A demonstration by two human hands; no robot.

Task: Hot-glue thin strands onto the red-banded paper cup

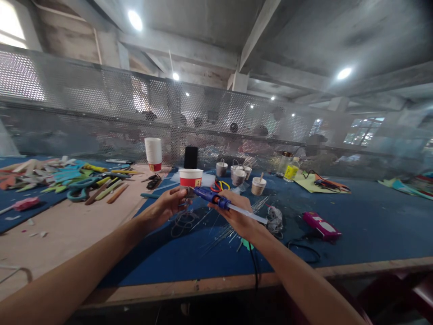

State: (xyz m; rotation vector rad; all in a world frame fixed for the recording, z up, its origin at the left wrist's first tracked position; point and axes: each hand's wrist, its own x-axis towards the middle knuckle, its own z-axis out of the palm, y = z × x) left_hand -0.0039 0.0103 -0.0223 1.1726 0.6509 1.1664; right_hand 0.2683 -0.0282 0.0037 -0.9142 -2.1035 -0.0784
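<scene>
My right hand [238, 215] is wrapped round a blue hot glue gun [211, 197] with a clear glue stick [248, 213] sticking out of its back toward the right. Its nozzle points left at a small grey piece pinched in the fingers of my left hand [168, 205]. Just behind my left hand stands a white paper cup with a red band [191, 178]. A black cord [253, 266] runs from the gun down over the table's front edge.
A blue mat [365, 221] covers the wooden table. On it lie small grey buckets [238, 176], a pink object [321, 225], thin wires [223, 232], stacked cups [153, 153], a black phone [191, 157], scissors and foam strips [81, 180] at left. A perforated metal screen [101, 108] backs the table.
</scene>
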